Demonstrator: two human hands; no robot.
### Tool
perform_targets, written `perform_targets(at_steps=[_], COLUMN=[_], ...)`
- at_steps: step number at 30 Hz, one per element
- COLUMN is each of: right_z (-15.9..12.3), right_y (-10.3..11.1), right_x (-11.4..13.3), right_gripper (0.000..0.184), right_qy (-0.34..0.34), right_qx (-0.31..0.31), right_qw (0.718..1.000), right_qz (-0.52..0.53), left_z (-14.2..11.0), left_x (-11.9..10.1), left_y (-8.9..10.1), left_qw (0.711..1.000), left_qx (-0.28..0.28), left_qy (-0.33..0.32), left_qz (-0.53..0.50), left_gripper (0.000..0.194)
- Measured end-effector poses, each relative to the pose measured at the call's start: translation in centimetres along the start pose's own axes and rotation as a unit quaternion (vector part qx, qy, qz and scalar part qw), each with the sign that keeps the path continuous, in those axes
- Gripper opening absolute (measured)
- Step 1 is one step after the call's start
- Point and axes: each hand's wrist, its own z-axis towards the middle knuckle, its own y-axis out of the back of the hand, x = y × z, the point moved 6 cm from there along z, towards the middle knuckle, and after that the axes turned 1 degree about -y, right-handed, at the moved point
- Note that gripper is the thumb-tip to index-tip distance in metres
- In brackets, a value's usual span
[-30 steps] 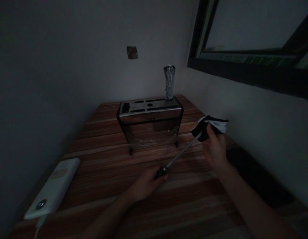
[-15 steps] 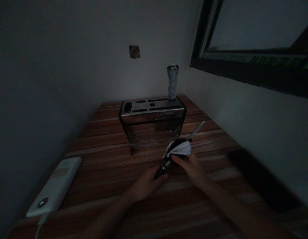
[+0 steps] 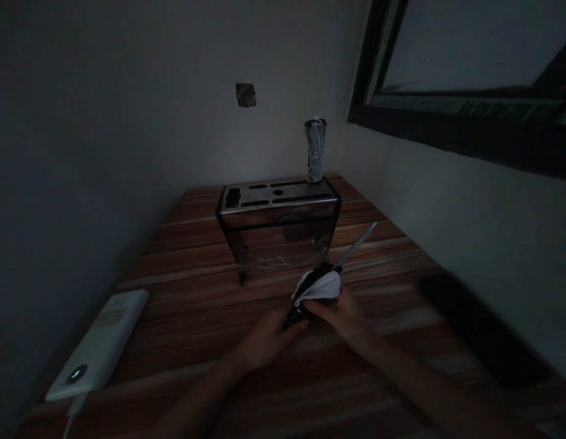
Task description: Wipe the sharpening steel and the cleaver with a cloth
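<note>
My left hand (image 3: 271, 338) is closed around the black handle (image 3: 293, 317) of a thin metal rod (image 3: 356, 245) that looks like a sharpening steel, its tip pointing up and to the right. In my right hand (image 3: 344, 317) a black and white cloth (image 3: 326, 285) is gripped around the rod, close to the handle. The cloth hides the rod's lower part. Just beyond my hands stands a knife block (image 3: 278, 206) with a slotted metal top and clear sides. A handle in a pale wrapping (image 3: 315, 151) stands upright at its right back corner.
On the wood-grain table (image 3: 191, 341), a white power bank (image 3: 100, 341) with a cable lies at the left. A long dark object (image 3: 484, 329) lies along the right wall. A dark window frame (image 3: 447, 131) juts in at the upper right.
My right hand and the cloth have slid down the rod toward the handle, so more of the metal shows. My left hand stays nearly in place.
</note>
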Motion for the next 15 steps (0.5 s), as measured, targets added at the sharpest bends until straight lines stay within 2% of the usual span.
perform_targets(at_steps=[6,10,15], right_z=[-0.2,0.0,0.2], right_y=[0.0,0.3,1.0], right_x=[0.3,0.7,1.9], right_gripper=[0.030,0.030,0.028], right_qy=[0.016,0.017,0.034], right_qx=[-0.012,-0.021,-0.042], right_qw=[1.000,1.000,0.998], right_qz=[-0.005,0.008,0.028], left_z=[0.0,0.0,0.1], left_x=[-0.6,-0.5,-1.1], left_y=[0.2,0.2,0.3], left_qw=[1.000,1.000,0.999], left_qx=[-0.005,0.001,-0.007], left_qy=[-0.027,-0.006,-0.040], left_qz=[0.003,-0.004,-0.007], left_gripper=[0.032,0.035,0.034])
